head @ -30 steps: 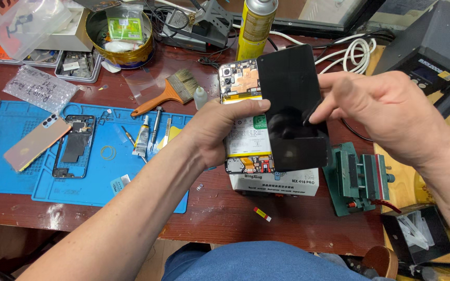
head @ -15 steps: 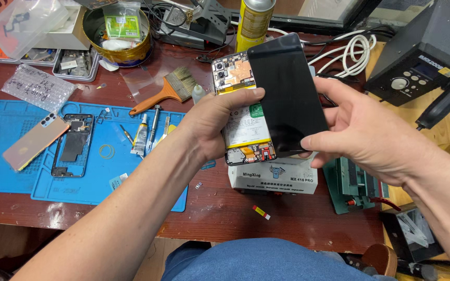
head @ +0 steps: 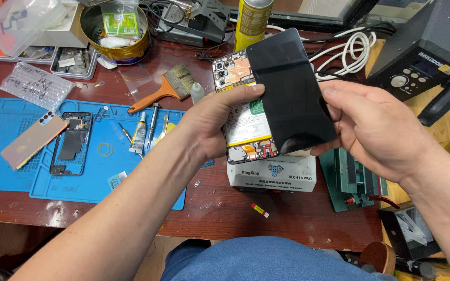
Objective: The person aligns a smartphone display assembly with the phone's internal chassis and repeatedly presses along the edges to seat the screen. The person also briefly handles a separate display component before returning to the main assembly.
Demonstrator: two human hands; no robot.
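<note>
My left hand [head: 215,120] grips an opened phone body [head: 243,112], its battery and circuit board facing up. My right hand [head: 373,127] pinches the right edge of a black screen panel [head: 291,91], which lies tilted partly over the phone's right side. Both are held above a white box-shaped device [head: 272,174] on the wooden table.
A blue work mat [head: 95,177] at left carries a phone back cover [head: 33,140], a phone frame [head: 70,143], a glue tube [head: 138,136] and small tools. A brush [head: 165,88], a round tin [head: 114,31], a spray can [head: 252,21], white cables [head: 350,52], a black station [head: 428,47] and a green vise [head: 352,179] surround them.
The black panel has swung from a steep, folded-over position to lying flatter beside and over the phone. My right hand shifted from its top to its right edge.
</note>
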